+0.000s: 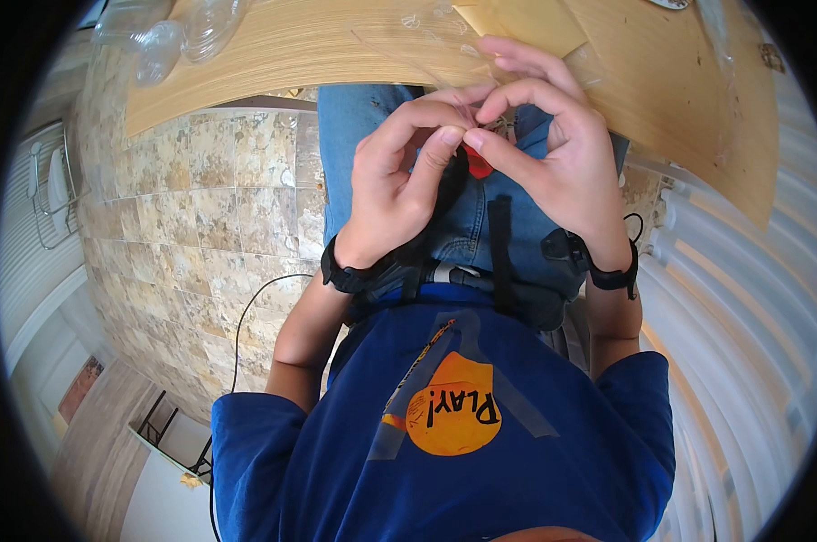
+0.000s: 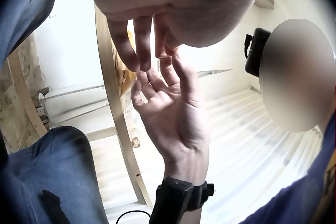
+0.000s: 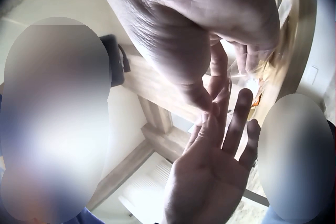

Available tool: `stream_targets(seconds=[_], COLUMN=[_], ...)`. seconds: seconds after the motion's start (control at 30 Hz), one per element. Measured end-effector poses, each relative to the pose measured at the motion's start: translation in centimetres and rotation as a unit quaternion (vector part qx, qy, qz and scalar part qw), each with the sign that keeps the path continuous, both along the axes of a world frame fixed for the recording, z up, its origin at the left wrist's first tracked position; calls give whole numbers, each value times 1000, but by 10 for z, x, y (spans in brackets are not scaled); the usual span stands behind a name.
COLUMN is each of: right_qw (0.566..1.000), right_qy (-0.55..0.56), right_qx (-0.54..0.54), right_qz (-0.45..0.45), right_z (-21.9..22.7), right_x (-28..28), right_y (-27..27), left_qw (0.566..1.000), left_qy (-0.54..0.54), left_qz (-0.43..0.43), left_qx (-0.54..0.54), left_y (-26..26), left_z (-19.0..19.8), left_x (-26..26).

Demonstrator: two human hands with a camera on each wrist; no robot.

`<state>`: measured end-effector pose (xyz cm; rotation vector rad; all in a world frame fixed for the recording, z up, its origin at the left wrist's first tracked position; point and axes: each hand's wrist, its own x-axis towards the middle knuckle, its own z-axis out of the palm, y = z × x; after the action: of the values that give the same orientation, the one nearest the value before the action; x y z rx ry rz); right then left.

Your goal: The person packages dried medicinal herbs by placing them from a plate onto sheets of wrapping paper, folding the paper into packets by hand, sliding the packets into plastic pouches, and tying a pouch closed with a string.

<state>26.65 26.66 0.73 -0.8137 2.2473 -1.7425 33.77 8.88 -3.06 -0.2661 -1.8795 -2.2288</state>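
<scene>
Both hands meet over my lap in front of the wooden table's edge [image 1: 246, 68]. My left hand [image 1: 453, 122] curls its index finger and thumb against the fingertips of my right hand [image 1: 491, 119]. Between them they pinch the edge of a thin clear plastic film [image 1: 426, 41] that trails back onto the table. A small red thing [image 1: 479, 166] shows just below the thumbs. In the left wrist view my right hand [image 2: 173, 113] reaches up to the left fingertips [image 2: 139, 50]. The right wrist view shows the left hand's fingers [image 3: 223, 129] raised against the right fingertips [image 3: 218, 71].
Clear plastic bottles [image 1: 169, 36] lie on the table at the far left. A stone-tiled floor [image 1: 200, 208] with a black cable [image 1: 246, 316] lies to my left. A white ribbed surface [image 1: 733, 298] runs along my right. Black bands sit on both wrists.
</scene>
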Motion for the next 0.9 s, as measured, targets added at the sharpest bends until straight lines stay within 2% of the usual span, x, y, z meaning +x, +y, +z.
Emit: stream_targets(seconds=[0.13, 0.23, 0.3, 0.5, 0.6, 0.9], right_qw=[998, 997, 997, 998, 998, 999], right_qy=[35, 55, 56, 50, 56, 28], right_qx=[23, 40, 37, 21, 17, -12], right_qz=[-40, -32, -34, -40, -36, -29], right_z=[6, 2, 2, 5, 4, 5], right_x=[3, 2, 3, 4, 3, 2], right_y=[-4, -4, -4, -5, -5, -8], left_qw=[1000, 1000, 999, 998, 999, 1000], left_qy=[9, -5, 15, -8, 5, 6], left_qz=[18, 12, -5, -8, 20, -4], left_qx=[4, 10, -52, -60, -40, -4], left_y=[1, 1, -3, -3, 2, 2], left_z=[0, 1, -1, 0, -1, -1], left_x=[-1, -1, -3, -2, -2, -4])
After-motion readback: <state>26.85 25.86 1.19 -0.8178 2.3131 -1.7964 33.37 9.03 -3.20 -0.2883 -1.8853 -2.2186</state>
